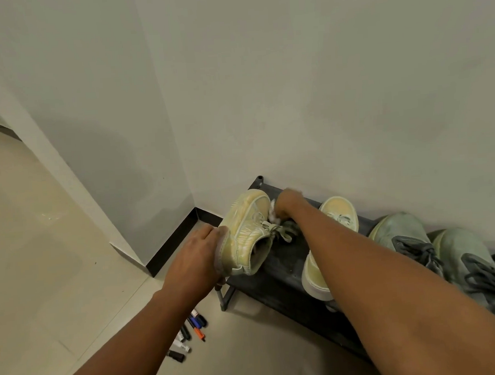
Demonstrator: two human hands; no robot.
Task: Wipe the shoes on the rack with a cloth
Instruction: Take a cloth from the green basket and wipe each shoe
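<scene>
the left hand (197, 255) grips the heel of a yellow shoe (247, 230), tipped on its side at the left end of the rack (278, 284), low centre of the frame. the right hand (286, 203) is curled around a white cloth (272, 213), pressing it to the shoe's upper. its mate (339, 210) and two grey shoes (435, 251) sit to the right. markers (188, 334) lie on the floor, lower centre.
</scene>
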